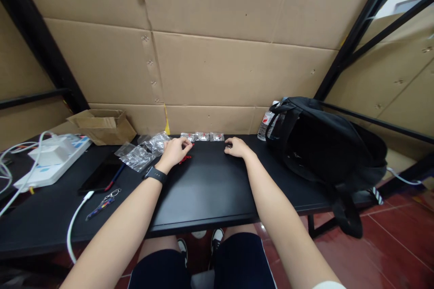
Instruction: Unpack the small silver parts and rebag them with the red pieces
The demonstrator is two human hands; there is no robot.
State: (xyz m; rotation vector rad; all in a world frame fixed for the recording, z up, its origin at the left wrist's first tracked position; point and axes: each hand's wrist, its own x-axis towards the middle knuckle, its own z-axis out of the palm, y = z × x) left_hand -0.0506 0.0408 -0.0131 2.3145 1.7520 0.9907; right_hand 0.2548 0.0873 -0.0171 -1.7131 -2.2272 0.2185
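My left hand (176, 151): curled by red part (185, 159) on counter (210, 189); grip state, cannot tell. My right hand (238, 148): likewise. Small bags (202, 136) beyond.

We look from a single head-worn camera, forward and down over the black worktop (210, 189), close, facing the cardboard wall (237, 67).
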